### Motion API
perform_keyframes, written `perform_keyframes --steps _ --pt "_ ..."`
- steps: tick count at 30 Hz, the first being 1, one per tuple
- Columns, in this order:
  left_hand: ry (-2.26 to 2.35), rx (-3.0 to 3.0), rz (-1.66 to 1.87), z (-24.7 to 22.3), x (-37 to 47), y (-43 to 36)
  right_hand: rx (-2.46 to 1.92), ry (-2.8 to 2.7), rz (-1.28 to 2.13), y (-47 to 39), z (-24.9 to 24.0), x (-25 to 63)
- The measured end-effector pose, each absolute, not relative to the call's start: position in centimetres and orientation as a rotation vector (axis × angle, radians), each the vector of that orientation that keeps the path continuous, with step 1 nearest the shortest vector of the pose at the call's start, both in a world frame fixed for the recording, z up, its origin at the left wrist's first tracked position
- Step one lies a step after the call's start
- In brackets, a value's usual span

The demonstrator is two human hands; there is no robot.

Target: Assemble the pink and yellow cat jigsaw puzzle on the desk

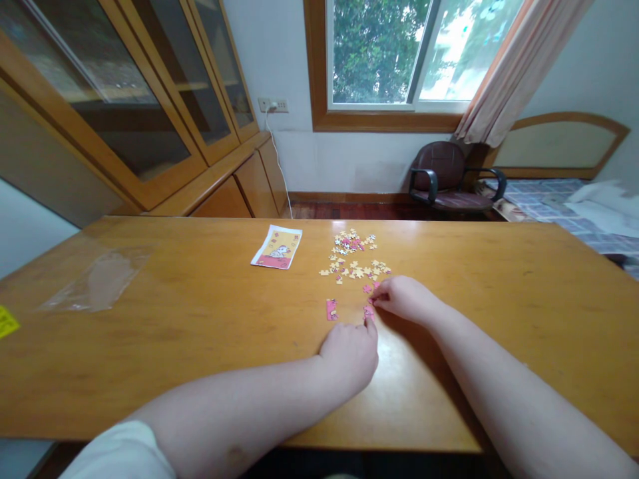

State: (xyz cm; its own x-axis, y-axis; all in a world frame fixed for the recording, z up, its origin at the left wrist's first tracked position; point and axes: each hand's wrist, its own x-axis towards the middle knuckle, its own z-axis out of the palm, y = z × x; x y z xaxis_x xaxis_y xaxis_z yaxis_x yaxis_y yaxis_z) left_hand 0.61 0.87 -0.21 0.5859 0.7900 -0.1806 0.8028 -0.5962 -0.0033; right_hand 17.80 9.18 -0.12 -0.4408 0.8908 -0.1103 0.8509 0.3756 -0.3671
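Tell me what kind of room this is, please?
It looks like a room in a home, maybe a bedroom: there's a bed with checked covers, a pink curtain by the window, and a tall cabinet with glass doors.

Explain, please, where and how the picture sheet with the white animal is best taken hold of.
Probably by its pink near edge, from the person's side. The picture sheet looks thin and lies flat on the table, so the fingers may need to raise that edge before pinching. The puzzle pieces lie apart, to its right.
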Motion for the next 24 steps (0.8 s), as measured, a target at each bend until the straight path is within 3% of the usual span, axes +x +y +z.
perform_keyframes --steps 9,17,24 --pt "1.373 2.694 -0.309 0.26 0.75 1.02 -1.615 -2.297 0.729 9.21 0.08 17.53" --pt "1.367 2.713 -0.292 -0.07 0.68 0.95 -1.512 -2.038 1.117 8.99 0.31 17.22" --pt "1.363 2.751 -0.229 -0.50 0.59 0.88 -1.524 -2.086 1.144 9.00 -0.34 16.93"
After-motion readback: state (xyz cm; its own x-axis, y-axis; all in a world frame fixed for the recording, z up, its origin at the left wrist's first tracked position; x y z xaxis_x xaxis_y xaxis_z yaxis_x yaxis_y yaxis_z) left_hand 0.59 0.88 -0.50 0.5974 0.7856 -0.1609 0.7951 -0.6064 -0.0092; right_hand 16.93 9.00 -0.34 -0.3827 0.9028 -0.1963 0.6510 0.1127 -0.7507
